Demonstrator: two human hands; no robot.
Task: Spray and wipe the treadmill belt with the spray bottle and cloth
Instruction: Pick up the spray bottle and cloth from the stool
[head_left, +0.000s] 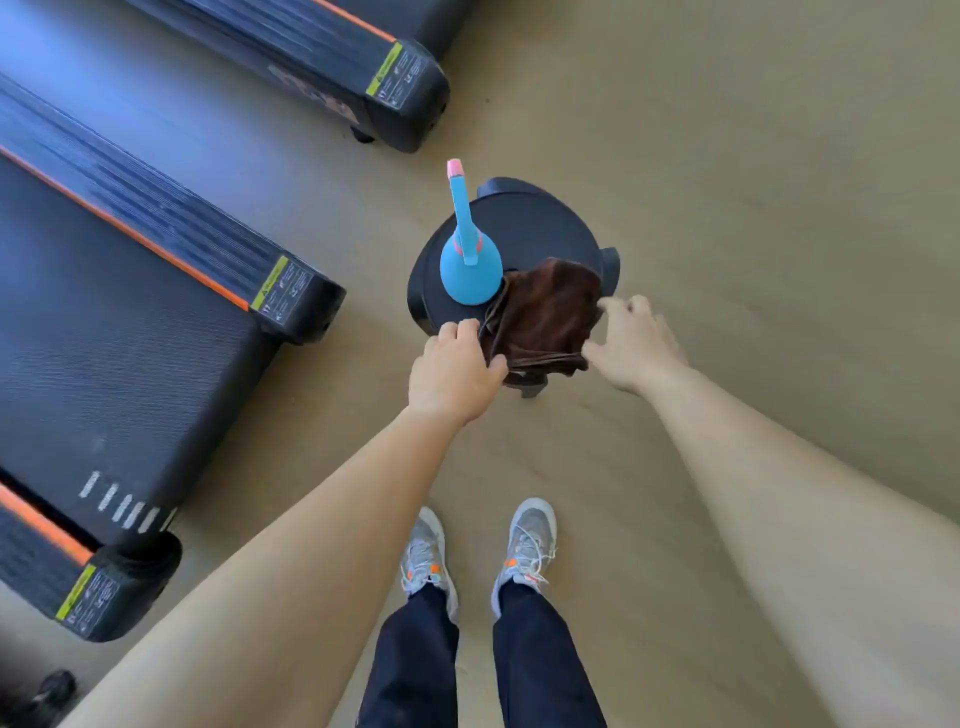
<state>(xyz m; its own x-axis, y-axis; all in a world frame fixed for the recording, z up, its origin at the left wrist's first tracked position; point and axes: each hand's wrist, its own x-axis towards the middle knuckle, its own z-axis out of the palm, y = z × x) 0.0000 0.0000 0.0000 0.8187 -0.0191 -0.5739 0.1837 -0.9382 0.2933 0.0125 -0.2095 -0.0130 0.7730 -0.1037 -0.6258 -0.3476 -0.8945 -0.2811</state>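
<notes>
A blue spray bottle with a pink nozzle tip stands upright on a round black stool. A brown cloth lies crumpled on the stool's near side, right beside the bottle. My left hand reaches to the cloth's left edge, thumb touching it and fingers loosely bent over the stool's rim. My right hand hovers at the cloth's right edge with spread, slightly bent fingers; contact is unclear. The treadmill belt is the black deck at left, with an orange stripe along its side rail.
A second treadmill lies at the top left, parallel to the first. Tan floor stretches to the right and behind the stool. My two feet in grey shoes stand just in front of the stool.
</notes>
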